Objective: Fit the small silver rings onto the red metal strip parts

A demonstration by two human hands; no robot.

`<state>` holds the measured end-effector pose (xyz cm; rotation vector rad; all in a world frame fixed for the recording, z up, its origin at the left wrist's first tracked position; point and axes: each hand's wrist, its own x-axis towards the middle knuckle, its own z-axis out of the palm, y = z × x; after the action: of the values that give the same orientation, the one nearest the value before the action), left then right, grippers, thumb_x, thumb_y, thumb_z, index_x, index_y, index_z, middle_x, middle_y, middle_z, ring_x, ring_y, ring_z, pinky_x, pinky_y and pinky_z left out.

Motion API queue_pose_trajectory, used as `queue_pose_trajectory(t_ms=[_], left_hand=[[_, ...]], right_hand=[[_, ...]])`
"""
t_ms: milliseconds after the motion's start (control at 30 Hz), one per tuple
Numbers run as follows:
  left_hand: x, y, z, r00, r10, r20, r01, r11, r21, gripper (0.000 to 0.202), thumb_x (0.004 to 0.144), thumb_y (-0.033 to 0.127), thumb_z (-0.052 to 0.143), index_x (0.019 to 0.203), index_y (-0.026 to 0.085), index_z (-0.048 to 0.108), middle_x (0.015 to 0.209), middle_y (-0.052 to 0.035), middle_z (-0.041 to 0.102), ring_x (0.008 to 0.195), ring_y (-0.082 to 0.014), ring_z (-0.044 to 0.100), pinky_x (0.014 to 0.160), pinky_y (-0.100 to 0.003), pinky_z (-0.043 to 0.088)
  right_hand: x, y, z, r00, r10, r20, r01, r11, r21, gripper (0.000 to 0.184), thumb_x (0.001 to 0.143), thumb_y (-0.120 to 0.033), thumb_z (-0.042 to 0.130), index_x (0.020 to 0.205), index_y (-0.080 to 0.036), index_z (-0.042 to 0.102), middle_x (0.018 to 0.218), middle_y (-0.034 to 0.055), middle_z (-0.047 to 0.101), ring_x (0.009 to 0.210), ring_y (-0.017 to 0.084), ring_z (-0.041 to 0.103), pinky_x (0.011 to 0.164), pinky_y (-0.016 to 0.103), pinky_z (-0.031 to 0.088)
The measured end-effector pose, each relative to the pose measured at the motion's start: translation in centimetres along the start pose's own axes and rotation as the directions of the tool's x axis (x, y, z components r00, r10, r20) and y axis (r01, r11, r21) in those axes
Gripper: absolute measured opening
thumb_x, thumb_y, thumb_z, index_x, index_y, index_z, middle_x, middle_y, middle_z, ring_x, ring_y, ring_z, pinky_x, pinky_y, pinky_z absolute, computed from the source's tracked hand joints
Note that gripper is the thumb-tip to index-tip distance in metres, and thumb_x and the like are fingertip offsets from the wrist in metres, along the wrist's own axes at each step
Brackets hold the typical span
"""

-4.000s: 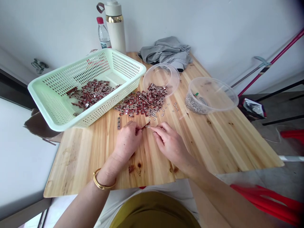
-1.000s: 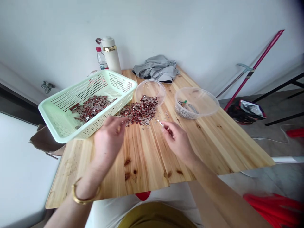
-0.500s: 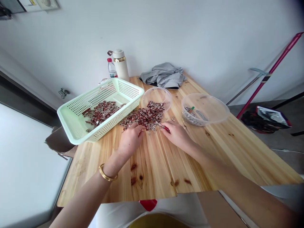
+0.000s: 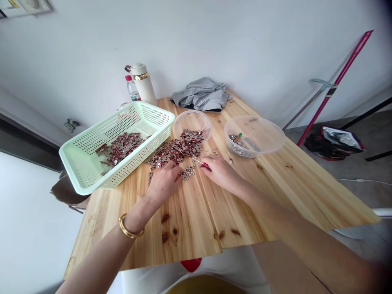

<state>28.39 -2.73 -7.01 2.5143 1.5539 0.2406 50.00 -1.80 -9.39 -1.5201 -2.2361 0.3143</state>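
My left hand rests on the wooden table with fingers curled at the near edge of a pile of small reddish-brown metal pieces. What its fingers hold is hidden. My right hand pinches a thin tool with a red handle, its tip pointing left toward a small cluster of tiny silver parts between both hands. One brown strip lies alone left of my left hand.
A pale green basket holding more brown pieces sits at left. A clear bowl lies behind the pile; another clear bowl with silver parts stands right. A flask, bottle and grey cloth are at the back.
Four seconds ago both hands worked one piece close to me; my left hand then swung toward the basket and returned. Both hands now sit at the pile's edge.
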Motion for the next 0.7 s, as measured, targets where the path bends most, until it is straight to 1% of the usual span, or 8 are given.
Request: queue_pose_trajectory(t_ms=[100, 200, 400, 500, 567, 600, 633, 700], left_hand=[[-1.0, -0.3, 0.4, 1.0, -0.005, -0.021, 0.003, 0.999, -0.049, 0.019, 0.088, 0.021, 0.057, 0.104, 0.024, 0.068, 0.104, -0.0046, 0.063, 0.087, -0.0184, 0.064, 0.071, -0.028, 0.051], [-0.8, -0.3, 0.6, 0.999, -0.001, -0.043, -0.002, 0.998, -0.062, 0.015, 0.089, 0.026, 0.058, 0.101, 0.023, 0.067, 0.102, -0.0043, 0.063, 0.083, -0.0176, 0.064, 0.07, -0.028, 0.05], [-0.2, 0.2, 0.2, 0.997, 0.077, -0.027, -0.077, 0.997, 0.018, 0.017, 0.092, 0.022, 0.052, 0.092, 0.019, 0.069, 0.097, -0.0059, 0.065, 0.086, -0.0189, 0.064, 0.07, -0.028, 0.049], [-0.4, 0.2, 0.4, 0.996, 0.031, -0.078, -0.031, 1.0, 0.006, 0.022, 0.091, 0.018, 0.048, 0.09, 0.017, 0.07, 0.097, -0.0084, 0.068, 0.085, -0.0202, 0.064, 0.068, -0.029, 0.047], [-0.7, 0.0, 0.6, 0.985, -0.079, -0.151, 0.056, 0.987, -0.152, 0.02, 0.087, 0.015, 0.05, 0.087, 0.017, 0.07, 0.092, -0.0077, 0.069, 0.08, -0.0188, 0.064, 0.067, -0.028, 0.046], [-0.8, -0.1, 0.6, 0.973, -0.163, -0.162, 0.11, 0.95, -0.292, 0.017, 0.084, 0.015, 0.053, 0.085, 0.017, 0.07, 0.087, -0.0066, 0.07, 0.076, -0.0173, 0.063, 0.066, -0.027, 0.045], [-1.0, -0.1, 0.6, 0.957, -0.253, -0.14, 0.164, 0.874, -0.457, 0.015, 0.082, 0.016, 0.055, 0.083, 0.017, 0.07, 0.082, -0.0052, 0.07, 0.069, -0.0152, 0.061, 0.062, -0.026, 0.044], [-1.4, 0.0, 0.4, 0.924, -0.383, 0.012, 0.257, 0.595, -0.762, 0.011, 0.078, 0.02, 0.059, 0.082, 0.017, 0.069, 0.074, -0.0023, 0.07, 0.053, -0.01, 0.053, 0.052, -0.023, 0.038]], right_hand=[[0.1, 0.1, -0.3, 1.0, 0.001, 0.031, -0.001, 1.0, 0.004, 0.014, 0.087, -0.01, 0.053, 0.084, -0.018, 0.064, 0.086, 0.005, 0.068, 0.082, 0.019, 0.062, 0.075, 0.029, 0.043], [0.4, 0.2, -0.4, 0.999, 0.008, 0.042, -0.008, 1.0, 0.007, 0.013, 0.085, -0.008, 0.054, 0.082, -0.018, 0.063, 0.085, 0.0046, 0.069, 0.082, 0.019, 0.062, 0.075, 0.028, 0.043], [0.3, 0.2, -0.6, 0.999, 0.023, 0.044, -0.024, 1.0, 0.012, 0.013, 0.084, -0.008, 0.056, 0.077, -0.018, 0.061, 0.082, 0.006, 0.068, 0.079, 0.019, 0.062, 0.073, 0.028, 0.042], [0.0, 0.1, -0.7, 0.999, 0.038, 0.023, -0.039, 0.999, 0.026, 0.012, 0.085, -0.011, 0.056, 0.076, -0.018, 0.06, 0.081, 0.005, 0.068, 0.077, 0.018, 0.062, 0.071, 0.027, 0.041], [-0.2, -0.1, -0.8, 0.998, 0.07, 0.002, -0.07, 0.994, 0.08, 0.012, 0.086, -0.016, 0.056, 0.075, -0.018, 0.059, 0.076, 0.0031, 0.067, 0.071, 0.016, 0.06, 0.067, 0.026, 0.041], [-0.4, -0.3, -1.0, 0.996, 0.09, -0.008, -0.088, 0.987, 0.135, 0.012, 0.086, -0.018, 0.056, 0.074, -0.019, 0.059, 0.074, 0.002, 0.067, 0.067, 0.016, 0.06, 0.065, 0.026, 0.041], [-0.5, -0.7, -1.1, 0.994, 0.108, -0.016, -0.102, 0.973, 0.207, 0.011, 0.085, -0.02, 0.057, 0.075, -0.019, 0.059, 0.073, 0.0012, 0.067, 0.066, 0.015, 0.059, 0.064, 0.026, 0.041], [-1.0, -1.7, -1.5, 0.992, 0.126, -0.019, -0.111, 0.927, 0.359, 0.009, 0.085, -0.024, 0.057, 0.078, -0.019, 0.06, 0.075, 0.0006, 0.067, 0.066, 0.014, 0.059, 0.065, 0.025, 0.042]])
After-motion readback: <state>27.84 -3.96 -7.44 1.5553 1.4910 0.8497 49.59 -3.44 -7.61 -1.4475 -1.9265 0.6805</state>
